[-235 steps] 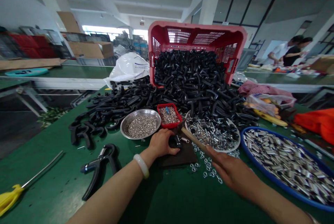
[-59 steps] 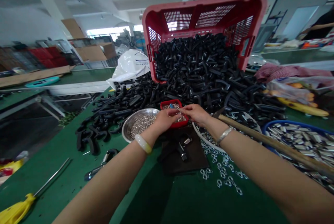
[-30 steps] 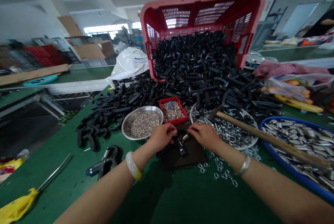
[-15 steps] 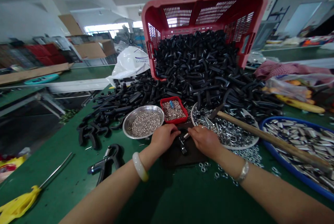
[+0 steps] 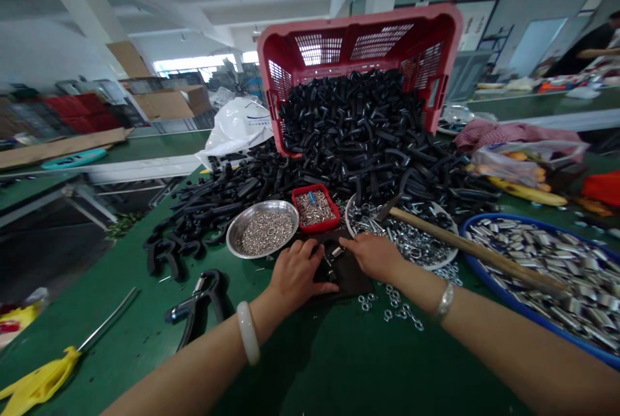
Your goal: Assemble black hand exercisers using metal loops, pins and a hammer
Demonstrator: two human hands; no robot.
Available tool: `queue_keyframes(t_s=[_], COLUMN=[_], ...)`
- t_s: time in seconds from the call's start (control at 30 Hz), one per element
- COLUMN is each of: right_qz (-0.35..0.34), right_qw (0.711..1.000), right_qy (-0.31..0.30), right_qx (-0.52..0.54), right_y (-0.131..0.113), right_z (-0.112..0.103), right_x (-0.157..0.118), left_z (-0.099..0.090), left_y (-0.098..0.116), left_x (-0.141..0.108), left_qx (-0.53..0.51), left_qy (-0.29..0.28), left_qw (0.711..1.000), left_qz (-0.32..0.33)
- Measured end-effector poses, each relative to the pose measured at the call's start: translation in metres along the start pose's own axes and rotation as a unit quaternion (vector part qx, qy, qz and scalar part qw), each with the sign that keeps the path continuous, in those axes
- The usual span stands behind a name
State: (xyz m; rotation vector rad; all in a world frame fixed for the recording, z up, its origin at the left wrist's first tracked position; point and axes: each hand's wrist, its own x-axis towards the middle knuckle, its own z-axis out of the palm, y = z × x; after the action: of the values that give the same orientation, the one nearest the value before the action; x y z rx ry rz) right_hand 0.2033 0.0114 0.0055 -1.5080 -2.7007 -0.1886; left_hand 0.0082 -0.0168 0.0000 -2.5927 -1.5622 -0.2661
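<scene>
Black part (image 5: 329, 263) gripped by left hand (image 5: 296, 277) near far edge of pad (image 5: 356, 283) — best pinned flat; right hand (image 5: 375, 256) at spring (image 5: 338, 252) — grip can't be told.

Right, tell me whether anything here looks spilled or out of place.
Loose metal rings lie on the green table, outside the white tray, as if spilled. A hammer lies awkwardly across that tray and the blue tray.

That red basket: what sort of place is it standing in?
Probably a factory or assembly workshop: black parts spill from a red basket onto a green table, a metal bowl holds small metal pieces, and a hammer lies nearby.
</scene>
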Motion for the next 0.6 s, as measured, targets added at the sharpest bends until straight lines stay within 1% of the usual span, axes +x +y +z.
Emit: queue_keyframes(t_s=[0.07,0.1,0.17,0.2,0.23,0.27,0.3,0.4,0.43,0.5,0.53,0.6], right_qz=[0.027,0.061,0.163,0.22,0.26,0.262,0.265,0.223,0.206,0.192,0.193,0.208], right_qw=[0.999,0.997,0.981,0.968,0.959,0.96,0.96,0.971,0.974,0.968,0.961,0.943], right_qy=[0.014,0.034,0.064,0.061,0.032,-0.002,-0.023,-0.077,-0.095,-0.122,-0.125,-0.111], right_qx=[-0.011,-0.029,-0.079,-0.103,-0.108,-0.098,-0.091,-0.03,0.011,0.103,0.151,0.234], right_y=[0.019,0.032,0.062,0.078,0.093,0.108,0.12,0.146,0.15,0.154,0.153,0.145], right_z=[-0.011,-0.015,-0.021,-0.022,-0.022,-0.022,-0.021,-0.017,-0.015,-0.014,-0.015,-0.019], right_x=[-0.006,-0.013,-0.03,-0.04,-0.049,-0.058,-0.064,-0.074,-0.074,-0.075,-0.076,-0.08], left_z=[0.003,0.004,0.008,0.009,0.01,0.01,0.01,0.009,0.009,0.008,0.007,0.007], left_y=[-0.002,-0.004,-0.009,-0.011,-0.013,-0.015,-0.016,-0.018,-0.018,-0.017,-0.016,-0.015], left_x=[-0.001,0.0,0.002,0.003,0.005,0.006,0.008,0.015,0.017,0.022,0.023,0.025], left_qx=[-0.024,-0.039,-0.074,-0.09,-0.105,-0.117,-0.124,-0.117,-0.109,-0.094,-0.09,-0.085], left_qy=[0.01,0.011,0.003,-0.002,-0.007,-0.01,-0.013,-0.036,-0.044,-0.053,-0.054,-0.051], left_qw=[1.0,0.999,0.997,0.996,0.994,0.993,0.992,0.992,0.993,0.994,0.995,0.995], left_qz=[-0.009,-0.008,0.008,0.017,0.021,0.02,0.017,0.011,0.01,0.007,0.004,0.0])
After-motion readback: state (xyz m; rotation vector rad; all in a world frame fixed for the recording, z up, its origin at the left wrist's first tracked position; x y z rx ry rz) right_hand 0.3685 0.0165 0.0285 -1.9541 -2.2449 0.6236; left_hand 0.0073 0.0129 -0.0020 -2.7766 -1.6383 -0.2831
